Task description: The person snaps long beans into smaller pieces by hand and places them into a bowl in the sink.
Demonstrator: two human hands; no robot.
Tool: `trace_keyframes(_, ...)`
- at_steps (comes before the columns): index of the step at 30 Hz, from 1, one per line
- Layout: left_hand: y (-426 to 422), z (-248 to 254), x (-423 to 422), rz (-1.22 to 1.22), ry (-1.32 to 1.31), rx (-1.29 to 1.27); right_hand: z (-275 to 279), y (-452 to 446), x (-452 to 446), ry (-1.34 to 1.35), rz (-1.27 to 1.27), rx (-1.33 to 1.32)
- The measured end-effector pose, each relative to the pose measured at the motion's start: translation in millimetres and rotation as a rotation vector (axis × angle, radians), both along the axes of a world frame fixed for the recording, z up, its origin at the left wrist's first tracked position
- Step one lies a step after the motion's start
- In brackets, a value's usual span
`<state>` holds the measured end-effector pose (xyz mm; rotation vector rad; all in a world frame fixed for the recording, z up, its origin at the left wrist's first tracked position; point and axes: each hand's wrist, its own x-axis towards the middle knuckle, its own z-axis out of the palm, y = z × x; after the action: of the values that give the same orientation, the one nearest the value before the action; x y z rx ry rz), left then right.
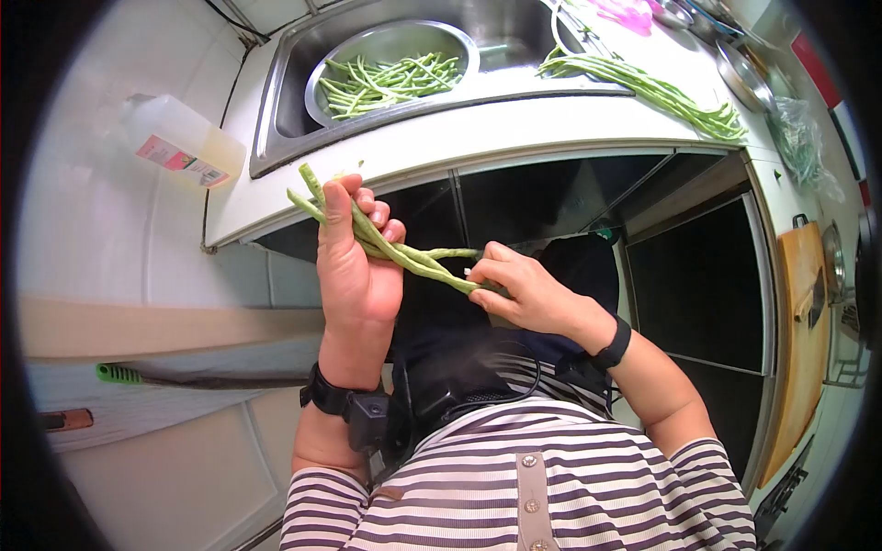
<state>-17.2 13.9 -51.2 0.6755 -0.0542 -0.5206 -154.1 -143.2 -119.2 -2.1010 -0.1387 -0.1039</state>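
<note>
Several long green beans point(411, 258) stretch between my two hands, in front of the counter edge. My left hand point(358, 248) is closed round them near one end, its thumb upright, and two bean tips stick out above it. At the other end, my right hand point(524, 286) pinches the beans between thumb and fingers. Beyond them, a round metal bowl point(467, 46) stands in the sink and holds many short pieces of green bean point(390, 84). A bunch of whole long beans point(657, 90) lies on the counter to the right of the bowl.
The metal sink point(276, 129) is set into a white counter point(514, 118). A plastic bottle point(179, 142) with a pale liquid stands at the left. Metal bowls point(744, 78), a plastic bag point(807, 138) and a wooden board point(797, 331) are at the right. Dark cabinet doors point(542, 197) lie below.
</note>
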Motion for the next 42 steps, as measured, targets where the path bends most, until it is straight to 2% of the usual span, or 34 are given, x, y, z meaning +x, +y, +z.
trace_keyframes(4, 7, -7, 6, 0.086, -0.189, 0.219, 15, -15, -7, 0.121, 0.036, 0.086)
trace_keyframes(6, 7, -11, 6, 0.047, -0.094, 0.179, 20, -27, -10, 0.232, 0.066, 0.209)
trace_keyframes(7, 7, -14, 6, 0.026, -0.045, 0.159, 17, -34, -11, 0.316, 0.113, 0.402)
trace_keyframes(9, 9, -19, 11, -0.101, 0.072, -0.004, 21, -41, -14, 0.489, 0.143, 0.62)
trace_keyframes(11, 8, -23, 15, -0.188, 0.17, -0.141, 17, -49, -14, 0.498, 0.116, 0.638)
trace_keyframes(13, 4, -17, 12, -0.187, 0.112, -0.07, 18, -54, -12, 0.434, 0.006, 0.66)
trace_keyframes(15, 1, -13, 8, -0.195, 0.07, 0.012, 25, -60, -11, 0.417, 0.008, 0.656)
trace_keyframes(19, -3, -15, 7, -0.198, 0.033, -0.043, 28, -57, -9, 0.472, -0.036, 0.698)
trace_keyframes(21, -5, -14, 5, -0.18, -0.012, 0.035, 28, -52, -10, 0.498, -0.08, 0.696)
trace_keyframes(23, -5, -12, 5, -0.174, -0.018, 0.012, 18, -56, -8, 0.482, -0.027, 0.745)
trace_keyframes(28, -2, -11, 6, -0.181, -0.031, -0.017, 30, -55, -8, 0.42, 0.026, 0.297)
trace_keyframes(32, -3, -6, 5, -0.134, -0.069, -0.052, 21, -51, -11, 0.202, 0.059, 0.038)
trace_keyframes(39, 4, -3, 11, -0.045, -0.057, -0.112, 18, -44, -14, 0.115, 0.02, -0.188)
trace_keyframes(42, 4, 6, 3, -0.103, -0.19, -0.13, 14, -45, -10, 0.042, -0.081, -0.218)
